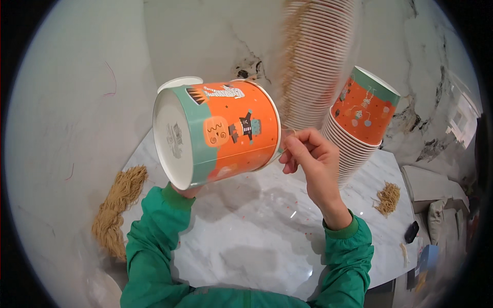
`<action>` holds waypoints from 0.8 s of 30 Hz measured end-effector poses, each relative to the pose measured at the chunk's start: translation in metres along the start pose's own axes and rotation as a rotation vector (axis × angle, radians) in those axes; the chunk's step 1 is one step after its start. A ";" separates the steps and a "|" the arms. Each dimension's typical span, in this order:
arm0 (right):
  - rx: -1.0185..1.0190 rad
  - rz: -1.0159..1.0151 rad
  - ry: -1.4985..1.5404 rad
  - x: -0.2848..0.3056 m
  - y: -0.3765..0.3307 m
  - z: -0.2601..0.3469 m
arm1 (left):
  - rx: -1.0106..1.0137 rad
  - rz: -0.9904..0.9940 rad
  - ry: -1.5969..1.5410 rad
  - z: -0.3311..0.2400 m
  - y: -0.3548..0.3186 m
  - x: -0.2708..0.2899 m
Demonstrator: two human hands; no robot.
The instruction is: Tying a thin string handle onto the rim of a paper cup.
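Note:
A large orange and green paper bucket [233, 131] with cartoon figures is tipped on its side above the table, its white base facing left. My left hand [188, 191] supports it from below and behind; most of that hand is hidden by the bucket. At the bucket's right rim, my right hand [310, 154] is closed in a pinch on a thin, light cord [290, 130]. The cord's far end cannot be made out. A curved white piece [181, 82] sticks out past the bucket's upper left side.
Behind my right hand stands a stack of matching buckets [357, 123]. A taller stack of white-rimmed buckets [321, 66] rises at the back, with tan strands along it. Tan cord bundles lie left [120, 205] and right [388, 198] on the marble table [246, 231]. A small black object [411, 232] sits at the right edge.

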State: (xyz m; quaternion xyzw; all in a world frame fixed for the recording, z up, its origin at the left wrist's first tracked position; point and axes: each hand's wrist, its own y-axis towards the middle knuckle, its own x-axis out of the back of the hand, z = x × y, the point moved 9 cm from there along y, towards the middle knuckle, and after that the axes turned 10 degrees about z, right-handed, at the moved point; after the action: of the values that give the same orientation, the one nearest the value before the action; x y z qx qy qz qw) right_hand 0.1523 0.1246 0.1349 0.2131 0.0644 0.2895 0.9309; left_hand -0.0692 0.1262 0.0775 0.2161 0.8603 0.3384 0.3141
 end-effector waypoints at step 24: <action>-0.058 0.054 0.312 0.013 0.038 -0.010 | 0.055 -0.569 -0.380 -0.009 0.008 -0.027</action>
State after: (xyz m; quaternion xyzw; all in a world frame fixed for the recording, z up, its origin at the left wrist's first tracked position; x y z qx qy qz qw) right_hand 0.1412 0.1643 0.1424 0.1402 0.1943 0.3456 0.9073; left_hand -0.0547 0.1124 0.0990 0.0347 0.8211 0.1677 0.5445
